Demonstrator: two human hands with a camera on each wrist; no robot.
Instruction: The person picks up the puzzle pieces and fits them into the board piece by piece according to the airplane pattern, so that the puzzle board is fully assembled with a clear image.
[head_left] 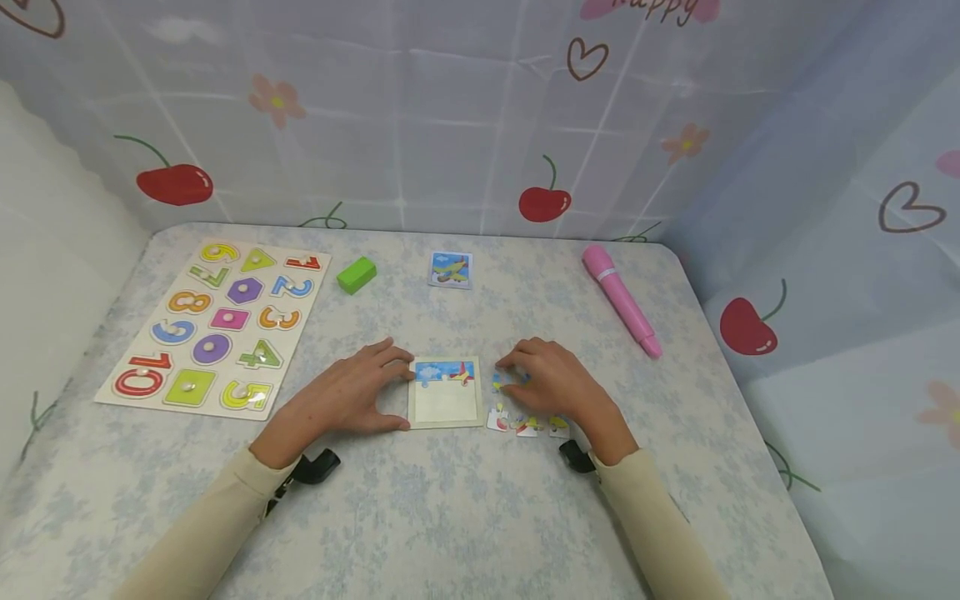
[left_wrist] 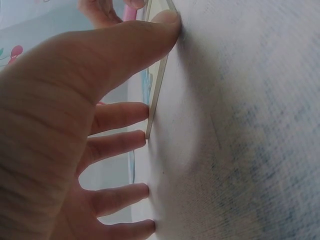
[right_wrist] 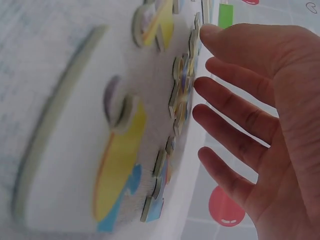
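A small square jigsaw tray (head_left: 447,407) lies at the table's middle, with a strip of blue-sky pieces (head_left: 438,372) fitted along its top. My left hand (head_left: 348,393) rests at its left edge, thumb near the lower corner; the left wrist view shows the thumb (left_wrist: 167,22) and straight fingers against the rim and table. Just right of the tray, my right hand (head_left: 558,379) hovers over loose jigsaw pieces (head_left: 527,427), fingers spread in the right wrist view. Nearest that camera is a yellow-and-blue piece (right_wrist: 120,165). Whether the right fingertips touch any piece cannot be told.
A picture card of a yellow plane (head_left: 451,270) lies behind the tray. To the left are a green block (head_left: 356,275) and a number-and-shape peg board (head_left: 225,392). A pink wand-shaped thing (head_left: 622,302) lies at the back right. Patterned curtains stand behind and to the right.
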